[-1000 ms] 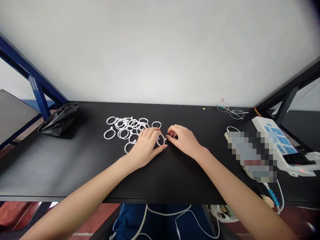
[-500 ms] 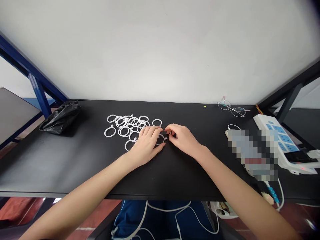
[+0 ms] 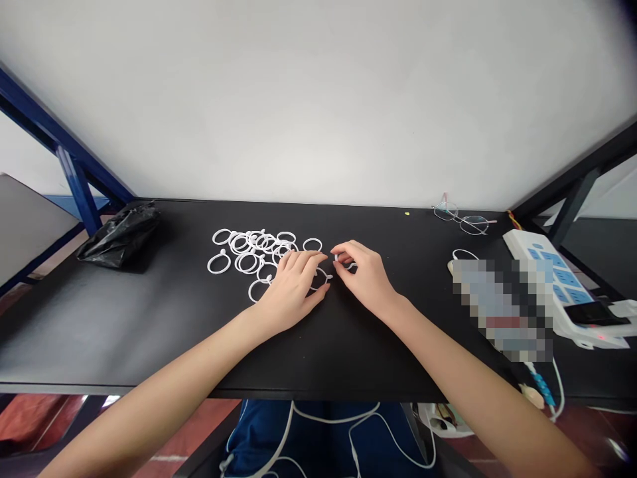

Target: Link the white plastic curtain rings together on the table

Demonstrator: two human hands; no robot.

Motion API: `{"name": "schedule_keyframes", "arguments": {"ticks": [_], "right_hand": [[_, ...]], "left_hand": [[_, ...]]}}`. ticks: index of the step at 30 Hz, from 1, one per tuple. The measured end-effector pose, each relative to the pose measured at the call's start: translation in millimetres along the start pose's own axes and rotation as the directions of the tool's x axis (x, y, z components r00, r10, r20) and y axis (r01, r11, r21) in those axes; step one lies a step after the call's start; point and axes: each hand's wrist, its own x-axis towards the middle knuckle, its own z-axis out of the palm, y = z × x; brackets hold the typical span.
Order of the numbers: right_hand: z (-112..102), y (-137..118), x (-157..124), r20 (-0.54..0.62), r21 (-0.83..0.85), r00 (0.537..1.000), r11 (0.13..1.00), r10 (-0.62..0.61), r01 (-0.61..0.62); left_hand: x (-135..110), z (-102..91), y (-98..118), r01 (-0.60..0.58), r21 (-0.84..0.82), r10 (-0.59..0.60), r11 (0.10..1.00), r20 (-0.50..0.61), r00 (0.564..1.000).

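Note:
Several white plastic rings [image 3: 249, 252] lie in a loose heap on the black table [image 3: 149, 318], left of centre. My left hand [image 3: 293, 289] rests at the heap's right edge, fingers curled over one white ring [image 3: 321, 275] that shows under its fingertips. My right hand [image 3: 365, 275] is just to the right of it, thumb and fingers pinched on a small white ring piece [image 3: 343, 259]. The two hands almost touch.
A crumpled black plastic bag [image 3: 119, 236] lies at the far left. A pair of glasses [image 3: 462, 219] sits at the back right. A white and blue power strip [image 3: 562, 285], cables and a blurred-out object [image 3: 502, 309] fill the right end.
My right hand has lifted slightly and moved toward the back, bringing its pinched white piece up. My left hand has stayed on the ring.

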Motion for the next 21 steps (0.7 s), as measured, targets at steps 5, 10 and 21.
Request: {"name": "schedule_keyframes", "arguments": {"ticks": [5, 10, 21], "right_hand": [[2.0, -8.3, -1.6, -0.077, 0.043, 0.997, 0.998, -0.031, 0.034], [3.0, -13.2, -3.0, -0.123, 0.061, 0.991, 0.996, -0.054, 0.062], [3.3, -16.3, -4.1, -0.172, 0.112, 0.976, 0.981, -0.136, 0.156]], "left_hand": [[-0.2, -1.7, 2.1, -0.009, -0.029, 0.010, 1.000, 0.030, 1.000], [0.4, -2.4, 2.3, -0.051, -0.051, 0.053, 0.997, 0.030, 0.998], [3.0, -9.2, 3.5, 0.025, -0.440, -0.021, 0.898, 0.014, 1.000]]}}
